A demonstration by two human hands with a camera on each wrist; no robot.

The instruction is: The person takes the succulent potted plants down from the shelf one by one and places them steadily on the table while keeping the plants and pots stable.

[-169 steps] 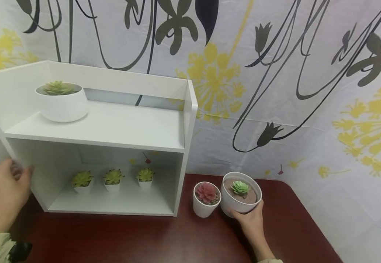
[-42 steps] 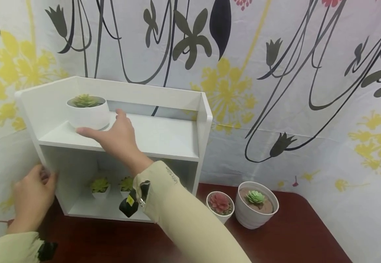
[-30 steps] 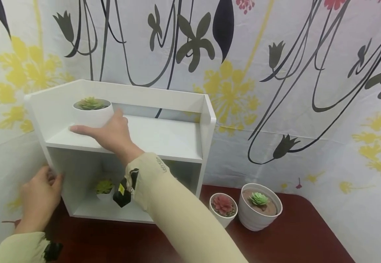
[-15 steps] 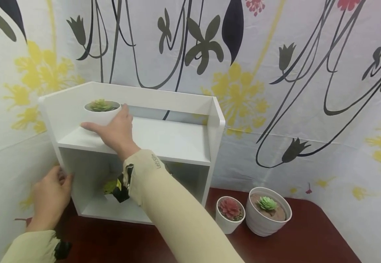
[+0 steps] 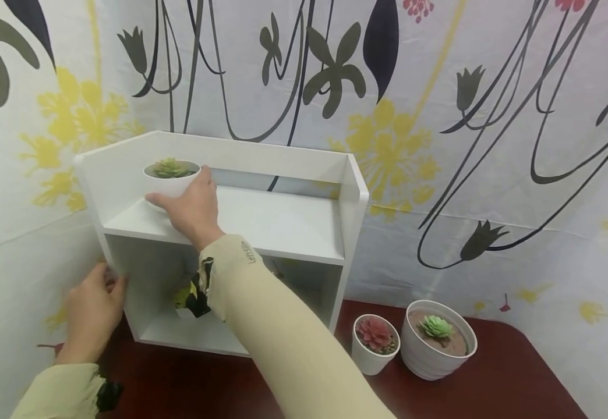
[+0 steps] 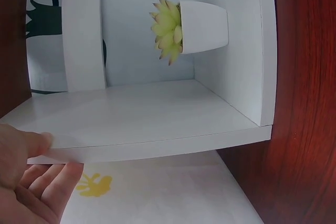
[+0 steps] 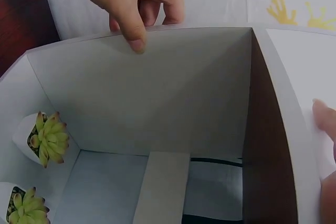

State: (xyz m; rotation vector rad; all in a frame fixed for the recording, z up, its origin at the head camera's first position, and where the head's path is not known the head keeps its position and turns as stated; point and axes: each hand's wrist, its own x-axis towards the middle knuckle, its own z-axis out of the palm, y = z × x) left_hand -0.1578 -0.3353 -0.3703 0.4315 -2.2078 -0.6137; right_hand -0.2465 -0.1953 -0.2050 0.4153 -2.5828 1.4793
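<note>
A white two-tier shelf unit (image 5: pixel 278 220) stands on the table. On its upper board, at the left end, sits a wide white pot (image 5: pixel 163 186) with a green succulent. My right hand (image 5: pixel 193 210) holds this pot, thumb across the front and fingers round the right side. My left hand (image 5: pixel 93 311) grips the front edge of the unit's left side panel; in the left wrist view this hand (image 6: pixel 34 184) has its thumb inside the panel (image 6: pixel 142 119) and fingers outside. Small potted succulents stand in the lower compartment, one pot (image 6: pixel 205 27) plain in that view, others hidden behind my right sleeve.
Right of the unit on the dark red table (image 5: pixel 508 372) stand a small white pot (image 5: pixel 369 361) with a red succulent and a larger ribbed white pot (image 5: pixel 432 361) with a green one. A flower-printed cloth (image 5: pixel 414 70) hangs behind and at the left.
My right hand has left the larger ribbed pot, crossed to the upper board and closed round the wide pot. My left hand keeps its grip. The head view has swung left.
</note>
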